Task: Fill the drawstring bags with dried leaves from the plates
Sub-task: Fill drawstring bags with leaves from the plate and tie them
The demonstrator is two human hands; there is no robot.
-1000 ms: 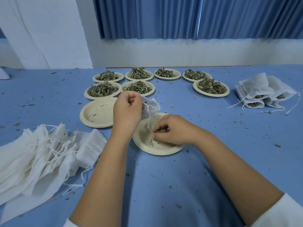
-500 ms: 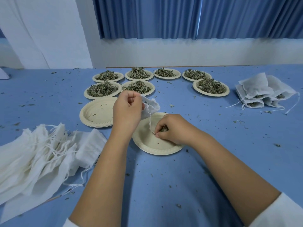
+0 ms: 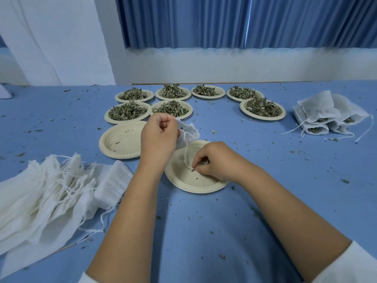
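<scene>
Blue cloth covers the table (image 3: pixel 265 211), and past its far edge a blue curtain (image 3: pixel 204 21) hangs above a pale wall. I place everything from the near plate (image 3: pixel 183 183), which is almost bare and lies just before me.

To its right and toward me lies a wide stretch of cloth dotted with leaf crumbs. That stretch runs out to the filled bags (image 3: pixel 318 115), which are heaped well off to the plate's far right with their strings trailing. Left of the plate and nearer to me, a loose pile of flat bags (image 3: pixel 51 190) spreads to the table's left edge. Just beyond the plate on its left sits a stack of emptied plates (image 3: pixel 120 139), close but not touching it. Farther back, seven heaped plates (image 3: pixel 127 112) crowd the way to the table's far edge.

My left hand (image 3: pixel 158 137) hovers above the plate's far left rim. Its fingers are curled in and pinch the mouth of a white bag (image 3: pixel 190 132), which juts out to the right of my knuckles. A string (image 3: pixel 185 152) hangs from the bag down toward the plate.

My right hand (image 3: pixel 216 160) is low over the plate's middle. Its fingers are bunched tight and pinch a small tuft of dried leaves (image 3: pixel 202 162). The string ends at those fingertips, and I cannot tell whether they grip it too. A few leaf scraps lie on the plate.
</scene>
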